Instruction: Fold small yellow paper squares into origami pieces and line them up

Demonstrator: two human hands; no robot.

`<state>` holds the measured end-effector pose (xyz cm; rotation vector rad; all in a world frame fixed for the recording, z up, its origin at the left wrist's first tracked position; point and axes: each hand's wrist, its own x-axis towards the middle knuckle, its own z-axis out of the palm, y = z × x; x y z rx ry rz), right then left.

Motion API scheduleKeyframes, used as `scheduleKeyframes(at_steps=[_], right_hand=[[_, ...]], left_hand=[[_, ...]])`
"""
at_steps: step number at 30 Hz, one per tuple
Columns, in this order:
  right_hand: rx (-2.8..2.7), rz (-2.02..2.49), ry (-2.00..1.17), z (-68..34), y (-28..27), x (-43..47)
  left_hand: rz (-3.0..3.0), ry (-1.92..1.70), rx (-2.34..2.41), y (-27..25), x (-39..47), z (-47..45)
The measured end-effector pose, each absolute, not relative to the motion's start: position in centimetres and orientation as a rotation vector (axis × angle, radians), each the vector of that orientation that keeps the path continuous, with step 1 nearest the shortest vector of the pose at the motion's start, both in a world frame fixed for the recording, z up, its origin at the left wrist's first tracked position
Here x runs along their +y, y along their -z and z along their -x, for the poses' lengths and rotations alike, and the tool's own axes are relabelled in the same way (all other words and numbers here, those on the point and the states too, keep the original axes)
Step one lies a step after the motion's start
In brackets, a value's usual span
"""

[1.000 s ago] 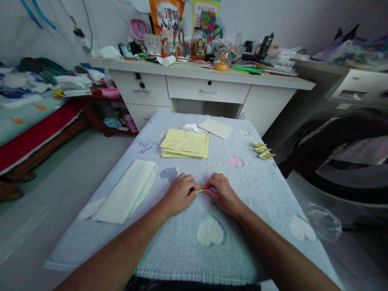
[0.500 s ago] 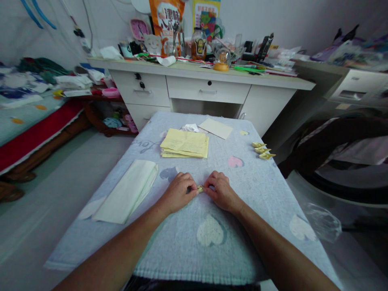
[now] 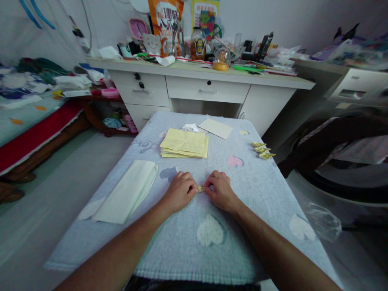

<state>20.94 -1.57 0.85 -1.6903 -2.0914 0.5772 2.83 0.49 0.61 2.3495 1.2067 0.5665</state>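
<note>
Between my fingertips, low over the cloth-covered table (image 3: 242, 226), is a small folded piece of yellow paper (image 3: 200, 188). My left hand (image 3: 182, 190) pinches its left end and my right hand (image 3: 220, 189) pinches the right end, so only the middle of it shows. Beyond my hands lies a stack of yellow paper sheets (image 3: 184, 142). Several small folded yellow paper pieces (image 3: 263, 150) with pointed ends sit in a row near the table's right edge. To the left of my left hand rests a folded pale sheet (image 3: 129, 192).
A cream card (image 3: 216, 128) and a crumpled white tissue (image 3: 190, 127) lie behind the stack. Past the table stands a white desk (image 3: 209, 87) crowded with jars and bags. A washing machine (image 3: 360, 91) is on the right, a bed (image 3: 33, 121) on the left.
Both hands stay in the same place, still pinching the folded paper. The left fingers and thumb have shifted slightly; nothing else on the table has moved.
</note>
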Motion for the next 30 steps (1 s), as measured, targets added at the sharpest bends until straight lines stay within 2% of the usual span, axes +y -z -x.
scheduleKeyframes(at_steps=[12, 20, 30], right_hand=[[-2.116, 1.766, -0.478, -20.5, -0.3, -1.7], [-2.156, 1.773, -0.409, -20.3, -0.3, -1.7], [-2.139, 1.763, -0.38, -20.3, -0.2, -2.1]], left_hand=[[-2.383, -0.559, 1.276, -0.2, 0.4, -3.0], [-2.259, -0.685, 1.316, 0.0, 0.6, -3.2], [-2.272, -0.603, 1.399, 0.7, 0.5, -3.5]])
